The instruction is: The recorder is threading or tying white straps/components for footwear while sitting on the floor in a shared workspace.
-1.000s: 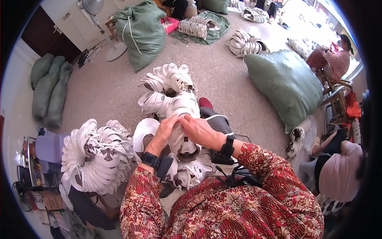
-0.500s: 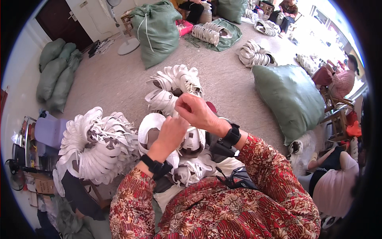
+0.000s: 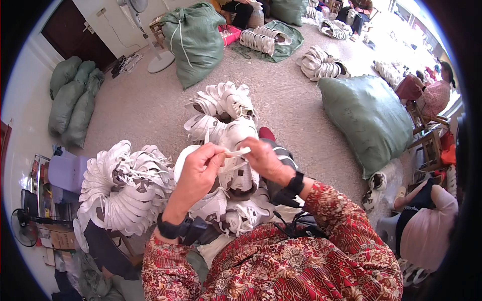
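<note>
A white shoelace [image 3: 236, 152] runs between my two hands, above my lap. My left hand [image 3: 200, 169] pinches one stretch of it, thumb against the fingers, and a loose end sticks up above. Closed on the other stretch is my right hand [image 3: 267, 159]. Right below the hands lies a white and grey shoe upper [image 3: 239, 176] with small eyelets. Another laced upper [image 3: 240, 218] rests nearer my body on my lap. Just beyond my hands, a curved row of white uppers [image 3: 221, 103] stands on the floor.
A large bundle of nested uppers [image 3: 125, 188] stands on my left, beside a lilac plastic chair [image 3: 68, 170]. Full green sacks stand ahead [image 3: 196, 45] and right [image 3: 366, 120]. A co-worker [image 3: 427, 220] sits at the lower right; others sit farther back.
My hands have come down toward my lap and drawn apart, the left lower and leftward, the right to the right. The white lace now shows stretched between them.
</note>
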{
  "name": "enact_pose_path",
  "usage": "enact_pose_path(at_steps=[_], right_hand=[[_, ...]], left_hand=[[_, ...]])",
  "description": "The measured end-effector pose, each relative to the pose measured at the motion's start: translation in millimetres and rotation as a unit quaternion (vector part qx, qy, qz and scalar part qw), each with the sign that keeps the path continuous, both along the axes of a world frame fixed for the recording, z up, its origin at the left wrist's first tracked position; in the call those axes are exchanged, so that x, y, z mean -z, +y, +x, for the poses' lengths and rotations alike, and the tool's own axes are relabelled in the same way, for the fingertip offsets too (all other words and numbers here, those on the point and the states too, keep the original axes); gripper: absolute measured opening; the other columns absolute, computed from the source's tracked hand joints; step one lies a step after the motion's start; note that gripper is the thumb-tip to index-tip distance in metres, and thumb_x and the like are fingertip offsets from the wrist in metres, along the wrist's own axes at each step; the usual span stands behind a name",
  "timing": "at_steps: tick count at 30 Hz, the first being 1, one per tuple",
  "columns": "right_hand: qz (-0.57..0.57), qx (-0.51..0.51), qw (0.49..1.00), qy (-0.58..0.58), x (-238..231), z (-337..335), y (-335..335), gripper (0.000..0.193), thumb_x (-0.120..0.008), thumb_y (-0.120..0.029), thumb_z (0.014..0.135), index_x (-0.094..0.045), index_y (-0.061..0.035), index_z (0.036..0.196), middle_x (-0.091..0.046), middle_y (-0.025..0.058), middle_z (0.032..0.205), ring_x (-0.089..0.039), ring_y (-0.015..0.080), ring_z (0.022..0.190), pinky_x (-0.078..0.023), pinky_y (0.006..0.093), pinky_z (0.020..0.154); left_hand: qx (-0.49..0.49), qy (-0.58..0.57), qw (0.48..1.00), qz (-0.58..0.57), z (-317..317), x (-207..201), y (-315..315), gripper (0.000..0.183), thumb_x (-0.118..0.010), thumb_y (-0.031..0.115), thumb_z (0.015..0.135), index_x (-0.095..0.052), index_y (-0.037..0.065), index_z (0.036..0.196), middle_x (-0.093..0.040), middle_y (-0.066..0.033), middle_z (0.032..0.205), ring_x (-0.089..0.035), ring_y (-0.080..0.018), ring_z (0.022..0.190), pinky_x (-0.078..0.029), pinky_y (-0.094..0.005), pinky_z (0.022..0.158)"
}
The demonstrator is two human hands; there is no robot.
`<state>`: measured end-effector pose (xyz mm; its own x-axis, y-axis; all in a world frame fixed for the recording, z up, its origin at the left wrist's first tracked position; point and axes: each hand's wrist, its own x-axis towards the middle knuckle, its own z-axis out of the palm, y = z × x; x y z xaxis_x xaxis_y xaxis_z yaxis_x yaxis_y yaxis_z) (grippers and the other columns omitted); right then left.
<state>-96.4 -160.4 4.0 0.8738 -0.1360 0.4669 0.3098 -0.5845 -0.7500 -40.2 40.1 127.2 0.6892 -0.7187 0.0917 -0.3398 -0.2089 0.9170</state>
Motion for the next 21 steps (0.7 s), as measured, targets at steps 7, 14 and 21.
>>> enact_pose_path(at_steps=[7,14,21], right_hand=[[0.153,0.047,0.982,-0.096,-73,-7,-52,0.014,-0.051,0.000,0.096,-0.065,0.0000,0.096,-0.064,0.0063,0.083,-0.061,0.0146,0.069,-0.049,0.0273,0.062],[0.411,0.097,0.906,0.019,-19,-50,-78,0.021,-0.049,-0.015,0.104,-0.063,0.0007,0.104,-0.065,0.0039,0.077,-0.061,0.0087,0.063,-0.049,0.0231,0.057],[0.314,0.136,0.926,0.160,33,-77,-101,0.018,-0.050,-0.011,0.098,-0.063,0.0005,0.093,-0.063,0.0042,0.072,-0.060,0.0093,0.058,-0.048,0.0249,0.053]], left_hand=[[-0.065,-0.049,0.995,0.060,29,113,27,0.017,-0.054,0.007,0.097,-0.069,-0.001,0.100,-0.063,-0.0053,0.081,-0.056,-0.0113,0.063,-0.046,-0.0262,0.058],[-0.091,0.055,0.986,0.126,38,112,43,0.018,-0.056,0.006,0.094,-0.070,-0.002,0.099,-0.068,-0.0073,0.078,-0.056,-0.0130,0.054,-0.049,-0.0307,0.057],[-0.086,-0.275,0.946,0.150,39,117,6,0.014,-0.064,0.011,0.089,-0.071,0.000,0.095,-0.068,-0.0131,0.075,-0.063,-0.0230,0.063,-0.051,-0.0350,0.062]])
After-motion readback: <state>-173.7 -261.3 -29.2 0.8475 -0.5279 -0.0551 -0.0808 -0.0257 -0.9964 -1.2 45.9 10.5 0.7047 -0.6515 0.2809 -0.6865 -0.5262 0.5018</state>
